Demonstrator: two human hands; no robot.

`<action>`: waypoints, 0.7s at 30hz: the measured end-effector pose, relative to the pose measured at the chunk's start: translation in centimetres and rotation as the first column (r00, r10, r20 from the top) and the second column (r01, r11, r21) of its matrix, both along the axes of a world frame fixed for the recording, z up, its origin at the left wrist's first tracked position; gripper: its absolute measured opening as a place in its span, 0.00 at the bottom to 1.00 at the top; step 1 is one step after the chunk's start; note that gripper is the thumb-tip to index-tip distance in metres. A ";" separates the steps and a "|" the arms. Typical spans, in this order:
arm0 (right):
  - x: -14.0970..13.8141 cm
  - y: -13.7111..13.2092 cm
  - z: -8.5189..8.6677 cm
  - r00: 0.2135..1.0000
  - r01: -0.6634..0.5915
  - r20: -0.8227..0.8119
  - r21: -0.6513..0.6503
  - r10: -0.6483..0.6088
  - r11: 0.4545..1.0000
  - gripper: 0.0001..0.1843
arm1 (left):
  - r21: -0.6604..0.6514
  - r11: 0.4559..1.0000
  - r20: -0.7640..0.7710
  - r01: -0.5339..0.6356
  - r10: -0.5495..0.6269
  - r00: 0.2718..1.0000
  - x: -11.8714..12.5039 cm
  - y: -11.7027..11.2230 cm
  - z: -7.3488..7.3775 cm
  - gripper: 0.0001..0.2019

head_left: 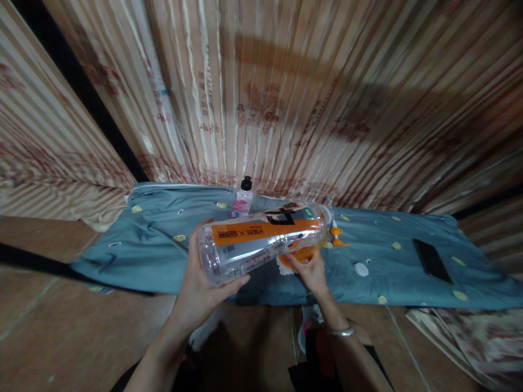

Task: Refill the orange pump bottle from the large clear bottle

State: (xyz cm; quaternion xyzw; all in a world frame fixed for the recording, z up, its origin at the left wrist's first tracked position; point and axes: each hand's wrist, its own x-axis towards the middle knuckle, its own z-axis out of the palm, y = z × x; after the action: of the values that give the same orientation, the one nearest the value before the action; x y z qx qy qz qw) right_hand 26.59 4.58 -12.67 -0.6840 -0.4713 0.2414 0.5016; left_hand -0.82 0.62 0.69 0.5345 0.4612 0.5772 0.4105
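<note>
My left hand is closed round the base of a large clear plastic bottle with an orange label. I hold the bottle tilted on its side, neck toward the right. Under the bottle's neck my right hand grips a small orange object that the bottle partly hides; I cannot make out what it is. Both hands are above the near edge of a blue-green cloth spread on the floor.
A small bottle with a black cap and pink label stands on the cloth behind. An orange-and-white nozzle, a white disc and a black phone lie to the right. Striped curtains hang behind; patterned fabric lies at lower right.
</note>
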 end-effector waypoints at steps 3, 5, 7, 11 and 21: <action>-0.1 -0.1 0.2 1.000 -0.002 -0.013 -0.004 0.002 1.000 0.34 | 0.009 1.000 -0.006 0.003 -0.003 1.000 0.0 0.0 0.0 0.47; -0.1 -0.1 0.3 0.999 -0.007 -0.033 -0.014 0.006 1.000 0.34 | 0.014 1.000 -0.015 0.001 -0.001 1.000 0.0 0.0 0.0 0.48; -0.2 -0.1 0.3 0.999 -0.013 -0.050 -0.013 0.013 1.000 0.34 | 0.013 1.000 -0.020 0.000 0.000 1.000 0.0 0.1 0.0 0.48; -0.2 0.0 0.1 0.999 0.001 -0.038 -0.011 -0.002 1.000 0.34 | 0.015 1.000 -0.020 0.004 -0.004 1.000 0.0 0.0 0.0 0.47; -0.1 0.0 0.3 1.000 0.000 -0.017 -0.024 0.000 1.000 0.36 | 0.044 0.999 -0.042 0.004 -0.002 0.999 0.0 0.1 0.0 0.47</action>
State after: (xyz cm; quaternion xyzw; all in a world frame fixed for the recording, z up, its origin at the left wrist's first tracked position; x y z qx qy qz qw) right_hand 26.45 4.59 -12.42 -0.6879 -0.4639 0.2530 0.4976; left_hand -0.87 0.68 0.65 0.5561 0.4561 0.5752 0.3896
